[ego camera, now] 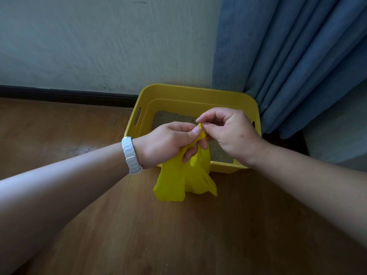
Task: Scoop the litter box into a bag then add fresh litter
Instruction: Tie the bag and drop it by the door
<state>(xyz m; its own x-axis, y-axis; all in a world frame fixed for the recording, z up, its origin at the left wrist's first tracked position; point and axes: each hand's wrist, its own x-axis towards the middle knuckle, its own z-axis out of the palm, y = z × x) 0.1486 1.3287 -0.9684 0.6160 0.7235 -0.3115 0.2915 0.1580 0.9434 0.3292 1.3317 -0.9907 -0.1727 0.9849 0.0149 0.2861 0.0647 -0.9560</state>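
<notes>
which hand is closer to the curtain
Right. The right hand pinches the bag over the box's right half, short of the curtain; the left hand grips the bag farther left, near the box's front left corner.

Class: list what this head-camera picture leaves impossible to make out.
Head view:
1. Contents of the crumpled yellow plastic bag: its own folds hide them.
2. Near grey litter in the yellow plastic litter box: left hand, right hand and bag cover it.
3. Box's right handle slot: right hand hides most.
</notes>
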